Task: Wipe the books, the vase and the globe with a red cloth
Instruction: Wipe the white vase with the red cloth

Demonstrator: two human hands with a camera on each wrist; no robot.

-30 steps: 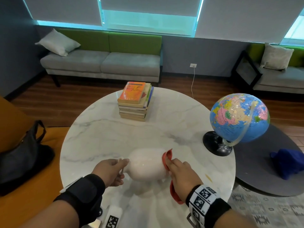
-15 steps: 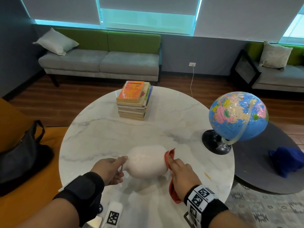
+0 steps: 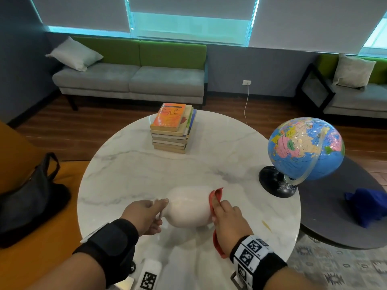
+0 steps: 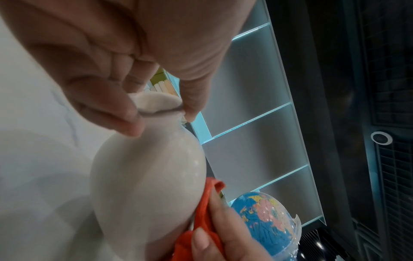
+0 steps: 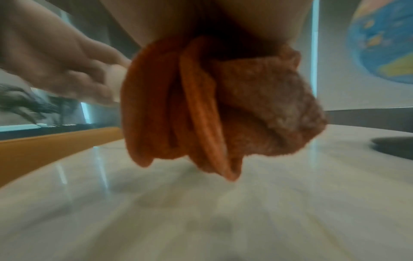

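A white vase (image 3: 188,208) is held on its side above the round marble table (image 3: 129,172), near its front edge. My left hand (image 3: 144,214) pinches the vase's neck and rim (image 4: 156,106) between thumb and fingers. My right hand (image 3: 226,218) presses a folded red cloth (image 3: 214,197) against the vase's base end. In the right wrist view the red cloth (image 5: 212,109) hangs bunched under the palm. A stack of books (image 3: 172,130) lies at the far side of the table. The blue globe (image 3: 305,147) stands on its black base at the table's right edge.
A black bag (image 3: 31,197) lies on the orange seat at left. A dark low table (image 3: 335,227) with a blue cloth (image 3: 368,206) on it sits to the right. Grey and green sofas line the far wall.
The two hands and the vase stay almost where they were. The cloth has shifted slightly along the vase's base end.
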